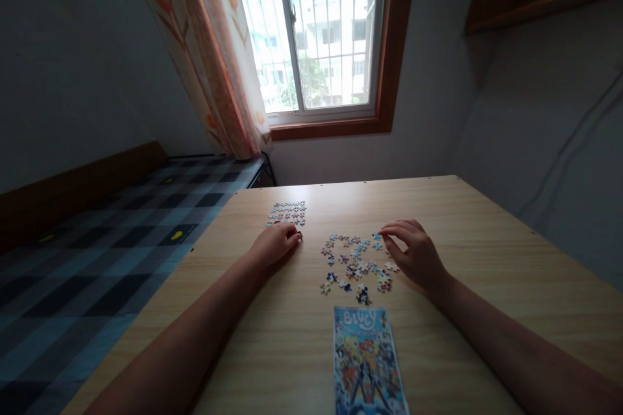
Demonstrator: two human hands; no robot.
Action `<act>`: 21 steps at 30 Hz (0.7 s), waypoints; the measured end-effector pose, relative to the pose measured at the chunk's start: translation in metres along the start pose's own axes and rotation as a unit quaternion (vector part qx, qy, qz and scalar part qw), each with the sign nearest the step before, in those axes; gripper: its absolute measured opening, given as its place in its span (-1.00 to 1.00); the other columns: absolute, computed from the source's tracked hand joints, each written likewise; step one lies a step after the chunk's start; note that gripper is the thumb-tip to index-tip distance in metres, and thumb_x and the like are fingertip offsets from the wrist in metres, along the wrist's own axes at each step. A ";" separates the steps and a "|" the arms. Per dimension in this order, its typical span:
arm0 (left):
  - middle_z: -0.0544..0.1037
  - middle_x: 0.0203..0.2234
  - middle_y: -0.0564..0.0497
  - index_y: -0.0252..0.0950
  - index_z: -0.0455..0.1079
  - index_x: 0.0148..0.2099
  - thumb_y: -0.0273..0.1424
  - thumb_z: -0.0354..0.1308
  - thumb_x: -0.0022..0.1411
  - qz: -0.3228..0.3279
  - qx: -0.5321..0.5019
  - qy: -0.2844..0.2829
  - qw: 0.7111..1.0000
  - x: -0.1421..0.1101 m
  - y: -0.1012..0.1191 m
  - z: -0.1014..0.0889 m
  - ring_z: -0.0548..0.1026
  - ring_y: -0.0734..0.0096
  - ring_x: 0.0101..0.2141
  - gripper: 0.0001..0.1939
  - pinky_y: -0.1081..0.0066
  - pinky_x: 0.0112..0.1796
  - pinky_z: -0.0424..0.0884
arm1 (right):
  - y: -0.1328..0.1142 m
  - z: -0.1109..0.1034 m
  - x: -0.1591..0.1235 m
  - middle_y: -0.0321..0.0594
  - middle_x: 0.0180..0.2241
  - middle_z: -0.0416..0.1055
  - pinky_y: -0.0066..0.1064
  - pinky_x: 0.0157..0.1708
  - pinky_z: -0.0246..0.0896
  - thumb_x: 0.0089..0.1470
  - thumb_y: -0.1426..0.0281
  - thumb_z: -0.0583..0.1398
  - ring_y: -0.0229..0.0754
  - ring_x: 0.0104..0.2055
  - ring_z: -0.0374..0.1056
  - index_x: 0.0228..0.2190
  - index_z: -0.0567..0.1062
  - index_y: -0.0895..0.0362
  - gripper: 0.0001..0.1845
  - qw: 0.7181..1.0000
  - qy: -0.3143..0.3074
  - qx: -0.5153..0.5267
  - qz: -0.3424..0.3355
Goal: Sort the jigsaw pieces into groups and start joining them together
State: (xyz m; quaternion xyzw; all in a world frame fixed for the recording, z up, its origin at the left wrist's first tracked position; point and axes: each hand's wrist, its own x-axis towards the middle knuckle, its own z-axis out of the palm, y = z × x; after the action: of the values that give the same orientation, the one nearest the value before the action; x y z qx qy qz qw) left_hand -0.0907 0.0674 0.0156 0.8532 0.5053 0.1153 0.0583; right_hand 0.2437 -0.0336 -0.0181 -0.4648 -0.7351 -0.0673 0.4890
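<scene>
My left hand (276, 243) rests on the table just in front of neat rows of jigsaw pieces (288, 211). Its fingers are closed, with a small dark puzzle piece (300, 235) at the thumb and fingertips. My right hand (413, 249) is at the right side of a loose scatter of jigsaw pieces (357, 266). Its fingers are stretched out with the thumb apart, and the fingertips touch or nearly touch a blue puzzle piece (376, 236). Closer to me lies a colourful picture sheet (367, 363) marked "Bluey".
The pieces lie on a light wooden table (467, 337). A bed with a checked cover (146, 233) stands along the left. Beyond the table are a window (331, 32) and a patterned curtain (209, 45). A wooden shelf (549, 10) hangs at the upper right.
</scene>
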 end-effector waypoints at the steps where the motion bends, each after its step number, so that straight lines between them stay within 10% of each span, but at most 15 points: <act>1: 0.57 -0.36 -0.02 -0.25 0.47 -0.28 -0.24 0.07 0.29 -0.007 -0.002 0.008 1.000 0.000 -0.001 0.002 0.47 0.34 -0.37 -0.77 0.41 -0.36 0.29 | 0.000 0.001 0.000 -0.16 -0.28 0.57 -0.11 -0.05 0.29 0.16 0.46 0.19 -0.03 -0.14 0.40 -0.29 0.57 0.08 -0.87 1.000 -0.005 0.002 -0.002; 9: 0.58 -0.16 -0.04 -0.22 0.50 -0.05 -0.33 0.09 0.29 -0.047 0.066 0.086 0.993 -0.004 0.010 0.012 0.52 0.28 -0.23 -0.75 0.36 -0.21 0.39 | 0.000 0.003 -0.001 -0.17 -0.29 0.56 -0.14 -0.08 0.30 0.15 0.48 0.20 -0.04 -0.15 0.39 -0.29 0.56 0.09 -0.88 1.000 -0.011 0.016 -0.002; 21: 0.62 -0.22 -0.02 -0.20 0.55 -0.24 -0.37 0.00 0.39 0.116 0.117 0.072 0.984 -0.007 0.013 0.013 0.46 0.24 -0.14 -0.72 0.28 -0.11 0.40 | -0.002 0.004 -0.003 -0.19 -0.32 0.54 -0.19 -0.13 0.29 0.14 0.53 0.20 -0.06 -0.19 0.38 -0.29 0.54 0.08 -0.86 0.999 -0.031 0.035 -0.005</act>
State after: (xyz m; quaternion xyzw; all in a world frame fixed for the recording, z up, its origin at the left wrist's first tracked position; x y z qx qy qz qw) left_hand -0.0798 0.0551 0.0047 0.8966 0.4157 0.1222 -0.0919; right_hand 0.2399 -0.0338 -0.0217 -0.4456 -0.7540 -0.0289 0.4816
